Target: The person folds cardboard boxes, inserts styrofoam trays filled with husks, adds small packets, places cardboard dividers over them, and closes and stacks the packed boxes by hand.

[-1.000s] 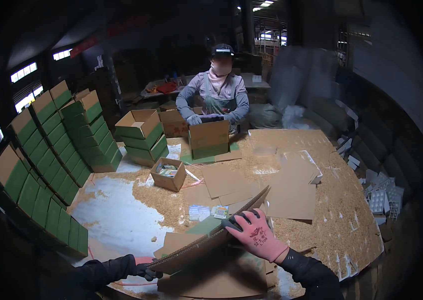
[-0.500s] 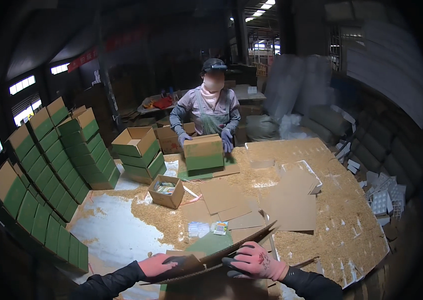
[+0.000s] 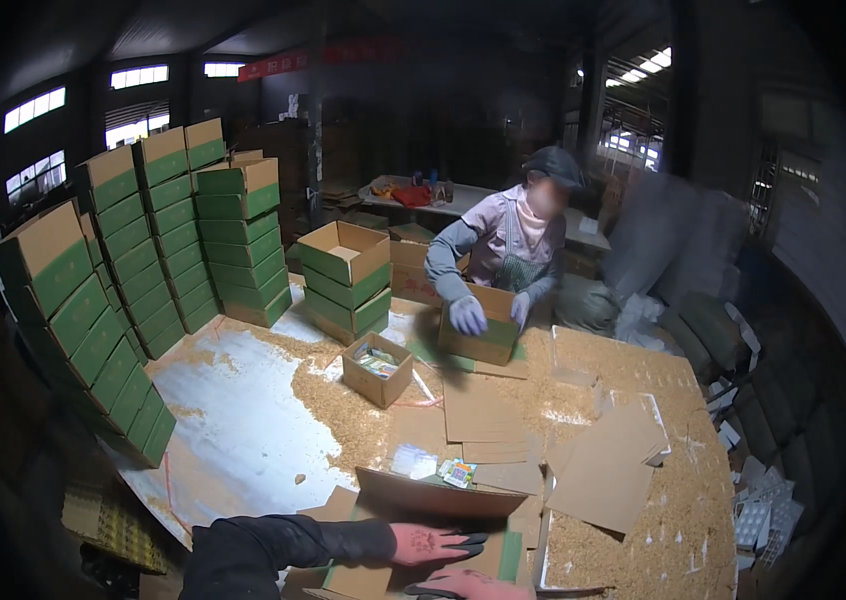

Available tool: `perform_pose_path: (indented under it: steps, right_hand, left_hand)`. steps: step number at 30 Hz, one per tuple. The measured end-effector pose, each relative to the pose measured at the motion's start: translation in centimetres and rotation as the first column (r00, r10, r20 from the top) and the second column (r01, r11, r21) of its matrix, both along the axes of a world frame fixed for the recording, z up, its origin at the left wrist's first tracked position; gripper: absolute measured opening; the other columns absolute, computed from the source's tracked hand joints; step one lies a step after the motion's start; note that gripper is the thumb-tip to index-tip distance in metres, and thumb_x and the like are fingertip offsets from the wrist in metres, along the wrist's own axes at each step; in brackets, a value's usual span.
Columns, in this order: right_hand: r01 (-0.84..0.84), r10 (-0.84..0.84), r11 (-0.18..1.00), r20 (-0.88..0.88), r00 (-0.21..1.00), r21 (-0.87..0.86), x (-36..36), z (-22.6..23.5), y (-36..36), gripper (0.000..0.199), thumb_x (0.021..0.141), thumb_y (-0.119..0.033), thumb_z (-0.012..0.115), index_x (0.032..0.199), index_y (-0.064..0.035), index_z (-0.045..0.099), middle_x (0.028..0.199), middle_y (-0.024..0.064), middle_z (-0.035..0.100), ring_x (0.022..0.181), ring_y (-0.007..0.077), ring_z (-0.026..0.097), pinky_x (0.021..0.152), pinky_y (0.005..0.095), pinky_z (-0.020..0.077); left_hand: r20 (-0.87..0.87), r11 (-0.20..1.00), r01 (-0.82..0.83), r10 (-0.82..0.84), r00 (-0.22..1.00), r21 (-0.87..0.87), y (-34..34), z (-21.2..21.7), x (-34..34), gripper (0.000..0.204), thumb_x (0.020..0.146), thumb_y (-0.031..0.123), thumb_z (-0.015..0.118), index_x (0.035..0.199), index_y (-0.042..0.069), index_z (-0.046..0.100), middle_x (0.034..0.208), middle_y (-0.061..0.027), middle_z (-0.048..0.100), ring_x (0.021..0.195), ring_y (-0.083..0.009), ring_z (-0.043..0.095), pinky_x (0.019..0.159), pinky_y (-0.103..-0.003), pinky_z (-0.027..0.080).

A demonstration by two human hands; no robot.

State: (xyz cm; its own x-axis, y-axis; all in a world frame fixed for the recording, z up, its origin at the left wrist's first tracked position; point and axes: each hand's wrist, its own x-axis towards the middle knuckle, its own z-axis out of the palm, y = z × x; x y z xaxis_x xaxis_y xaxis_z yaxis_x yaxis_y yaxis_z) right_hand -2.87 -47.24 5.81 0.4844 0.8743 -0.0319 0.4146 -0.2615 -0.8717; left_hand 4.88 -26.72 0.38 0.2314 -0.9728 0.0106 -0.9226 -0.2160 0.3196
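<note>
A brown and green cardboard carton point(image 3: 373, 578) lies in front of me, with a long flap point(image 3: 433, 497) standing up on its far side. Flat on the cardboard just before that flap, my left hand point(image 3: 433, 543), in a pink glove with dark fingertips, has its fingers stretched out to the right. My right hand point(image 3: 478, 584), gloved alike, rests on the cardboard nearer to me. Its fingers point left and look extended, though the lower edge of the picture cuts off part of it.
Green and brown cartons point(image 3: 158, 270) stand stacked at the left. A small box of printed cards point(image 3: 380, 385) and loose cardboard sheets point(image 3: 603, 470) lie on the sawdust-strewn table point(image 3: 683, 480). Across it, a co-worker point(image 3: 518, 240) in gloves handles another carton point(image 3: 483, 325).
The bent cardboard I held up now lies lower, its flap upright. My left hand has moved right onto it; my right hand has dropped nearer. The view swung left; the co-worker's carton has turned.
</note>
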Motion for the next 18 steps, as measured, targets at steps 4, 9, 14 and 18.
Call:
perform_pose_path:
  steps: [4, 9, 14, 18]
  right_hand:
    - [0.258, -0.198, 0.934, -0.242, 0.95, 0.247, -3.7, 4.8, -3.6, 0.087, 0.068, -0.047, 0.07, 0.134, -0.0001, 0.039, 0.137, 0.0171, 0.04, 0.129, 0.0294, 0.035, 0.109, 0.0384, 0.0221]
    - [0.861, -0.857, 0.509, 0.083, 0.508, -0.005, -0.6, -3.0, -1.1, 0.1, 0.07, -0.038, 0.074, 0.138, 0.0082, 0.018, 0.14, 0.0293, 0.025, 0.133, 0.0348, 0.022, 0.11, 0.0389, 0.0182]
    - [0.926, -0.91, 0.378, 0.175, 0.375, -0.017, -2.5, -0.2, 0.3, 0.097, 0.071, -0.032, 0.075, 0.138, 0.0097, 0.018, 0.136, 0.0282, 0.033, 0.129, 0.0339, 0.03, 0.109, 0.0382, 0.0214]
    - [0.909, -0.745, 0.379, -0.526, 0.41, 0.171, -3.7, -2.9, 1.4, 0.073, 0.064, -0.008, 0.074, 0.128, 0.0014, 0.041, 0.113, 0.0084, 0.056, 0.097, 0.0149, 0.055, 0.083, 0.0313, 0.0479]
  left_hand:
    - [-0.079, 0.996, -0.062, 0.056, 0.995, -0.071, 0.7, -2.7, 1.3, 0.065, 0.084, 0.003, 0.041, 0.143, 0.006, 0.014, 0.149, -0.0178, 0.012, 0.135, -0.0328, 0.022, 0.11, -0.041, 0.02]
    - [-0.591, 0.959, -0.096, 0.242, 0.769, 0.268, -0.2, 8.0, 3.3, 0.064, 0.088, 0.019, 0.05, 0.143, 0.008, 0.019, 0.136, -0.0203, 0.039, 0.124, -0.0342, 0.038, 0.106, -0.039, 0.027]
    - [-0.354, 0.57, -0.792, 0.709, 0.61, -0.222, 8.2, 8.9, 2.1, 0.071, 0.089, 0.028, 0.053, 0.143, 0.006, 0.013, 0.129, -0.0233, 0.045, 0.121, -0.0336, 0.042, 0.101, -0.041, 0.034]
    - [-0.682, 0.286, -0.956, 0.686, 0.254, -0.067, 13.4, -2.2, -6.9, 0.095, 0.081, 0.019, 0.067, 0.144, 0.009, -0.003, 0.124, -0.0181, 0.049, 0.111, -0.0222, 0.052, 0.087, -0.033, 0.046]
